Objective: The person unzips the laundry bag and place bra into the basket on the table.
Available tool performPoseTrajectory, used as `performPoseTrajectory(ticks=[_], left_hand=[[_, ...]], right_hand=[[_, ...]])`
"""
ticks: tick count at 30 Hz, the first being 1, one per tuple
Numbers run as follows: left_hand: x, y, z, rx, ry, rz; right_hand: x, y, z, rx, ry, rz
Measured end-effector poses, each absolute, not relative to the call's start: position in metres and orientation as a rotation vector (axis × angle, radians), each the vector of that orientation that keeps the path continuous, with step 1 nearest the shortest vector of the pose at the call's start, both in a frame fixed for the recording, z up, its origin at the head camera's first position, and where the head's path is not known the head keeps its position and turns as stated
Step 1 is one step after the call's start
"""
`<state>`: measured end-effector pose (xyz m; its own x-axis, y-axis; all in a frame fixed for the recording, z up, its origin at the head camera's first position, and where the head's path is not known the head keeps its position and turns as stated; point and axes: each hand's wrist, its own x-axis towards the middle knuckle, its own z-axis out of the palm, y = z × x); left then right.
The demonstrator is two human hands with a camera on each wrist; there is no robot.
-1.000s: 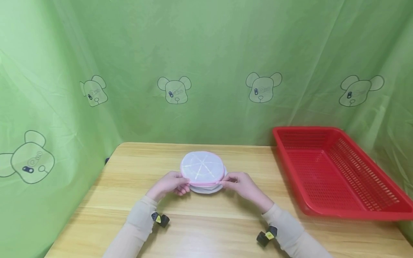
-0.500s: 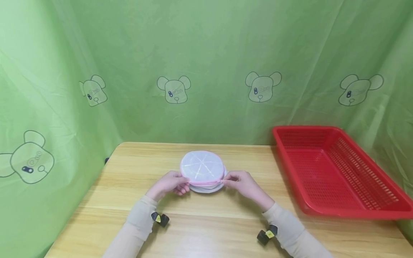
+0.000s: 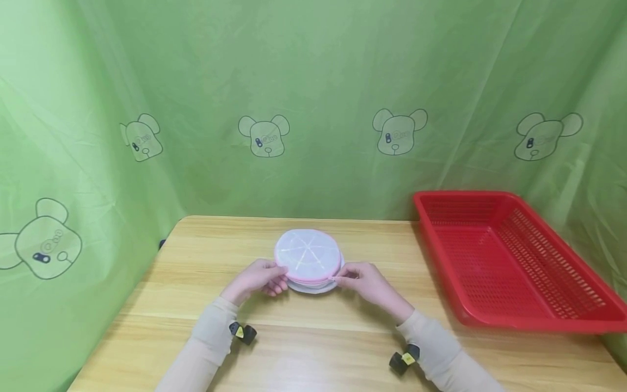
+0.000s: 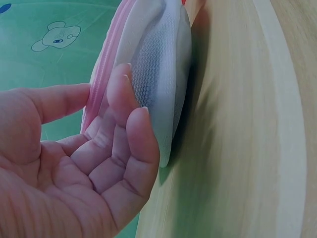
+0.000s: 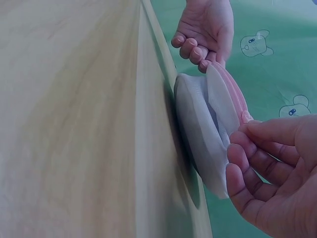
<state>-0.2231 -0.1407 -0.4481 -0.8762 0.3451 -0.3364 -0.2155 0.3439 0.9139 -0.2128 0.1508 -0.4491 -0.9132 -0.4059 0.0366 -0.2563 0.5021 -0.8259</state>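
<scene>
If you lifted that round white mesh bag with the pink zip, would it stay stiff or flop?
The round white mesh bag would probably flop somewhat: its side wall is creased. It is likely light, being mesh fabric. Rolling seems unlikely with its broad face up.

Red basket [image 3: 543, 325] on a wooden table [image 3: 303, 348], green curtain [image 3: 313, 65] behind

The basket is at the right side of the table, a rectangular tub with small holes through its walls and bottom. The tabletop has pale yellow wood grain, a rounded far left corner and a soft patch of shine near the front. A small dark piece [image 3: 162, 244] shows at its left edge, too little of it to identify. The creased curtain surrounds the table at the back and both sides. Outlined bear heads [image 3: 268, 139] are printed on it: four in a row, plus a larger one lower on the left, cut by the picture's edge. Their lettering is too faint to read.
</scene>
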Motion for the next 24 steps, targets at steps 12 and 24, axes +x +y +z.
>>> performPoseTrajectory(ticks=[12,24], left_hand=[[-0.223,-0.137,-0.450,0.125,2.135,1.531],[-0.221,-0.133,-0.451,0.151,2.125,1.521]], right_hand=[[-0.207,0.142,-0.448,-0.593,2.567,-1.385],[-0.203,0.135,-0.453,-0.619,2.557,-1.395]])
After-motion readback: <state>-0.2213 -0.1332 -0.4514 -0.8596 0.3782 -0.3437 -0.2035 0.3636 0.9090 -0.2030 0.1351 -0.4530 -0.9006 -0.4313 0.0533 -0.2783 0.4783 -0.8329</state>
